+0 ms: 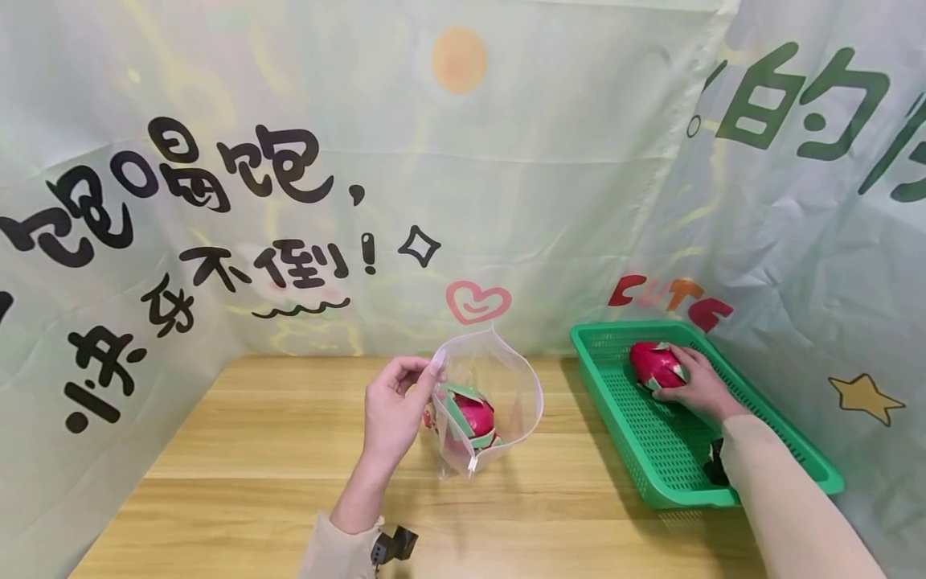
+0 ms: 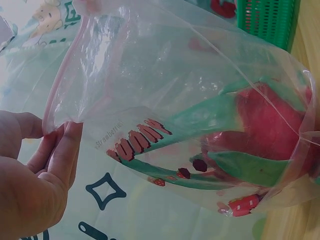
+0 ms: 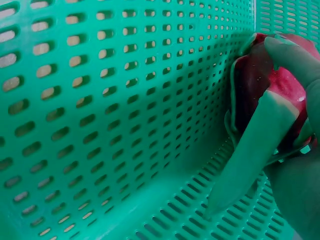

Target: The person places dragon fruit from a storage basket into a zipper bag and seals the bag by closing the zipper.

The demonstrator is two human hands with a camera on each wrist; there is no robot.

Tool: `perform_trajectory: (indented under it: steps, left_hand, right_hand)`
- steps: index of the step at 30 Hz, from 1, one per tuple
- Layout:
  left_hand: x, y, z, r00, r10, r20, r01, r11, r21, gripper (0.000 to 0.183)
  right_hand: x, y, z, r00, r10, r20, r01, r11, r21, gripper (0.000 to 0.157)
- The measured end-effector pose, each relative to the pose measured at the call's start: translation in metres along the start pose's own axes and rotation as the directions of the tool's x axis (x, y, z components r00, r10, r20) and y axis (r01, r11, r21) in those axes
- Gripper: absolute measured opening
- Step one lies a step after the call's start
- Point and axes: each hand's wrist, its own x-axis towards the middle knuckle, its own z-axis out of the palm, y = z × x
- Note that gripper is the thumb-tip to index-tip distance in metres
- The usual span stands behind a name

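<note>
In the head view my left hand pinches the rim of a clear zip bag, whose mouth gapes. Inside the bag lies a red dragon fruit with green scales; the left wrist view shows this dragon fruit through the printed plastic, and the thumb and fingers of my left hand at the bag's edge. On the right, my right hand grips another dragon fruit within the green basket. The right wrist view has this dragon fruit near the basket wall, partly covered by my fingers.
The basket stands on a wooden table at the right, its perforated wall rising beside my right hand. A printed cloth hangs behind the table and along both sides.
</note>
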Motion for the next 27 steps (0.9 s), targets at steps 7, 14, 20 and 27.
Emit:
perform_trajectory:
  steps: [7,14,20,27]
  left_hand:
    - [0.001,-0.001,0.0,1.0,0.001,0.017,-0.001,1.0,-0.018,0.008]
    - [0.0,-0.001,0.001,1.0,-0.01,0.016,0.01,1.0,-0.024,0.009]
    - [0.0,0.0,0.001,1.0,0.0,0.015,0.0,1.0,-0.007,0.009]
    - [0.001,0.0,0.0,1.0,0.006,0.008,-0.006,1.0,0.003,0.006]
  right_hand:
    - [-0.002,0.0,0.0,0.999,0.003,-0.046,-0.004,1.0,-0.028,0.105]
    - [-0.001,-0.002,0.0,0.999,0.016,-0.048,-0.018,0.999,-0.045,0.104]
    - [0.001,-0.009,-0.004,0.998,0.034,-0.054,-0.037,0.998,-0.045,0.104]
    - [-0.001,-0.025,-0.015,0.995,0.049,-0.083,-0.052,0.998,-0.025,0.103]
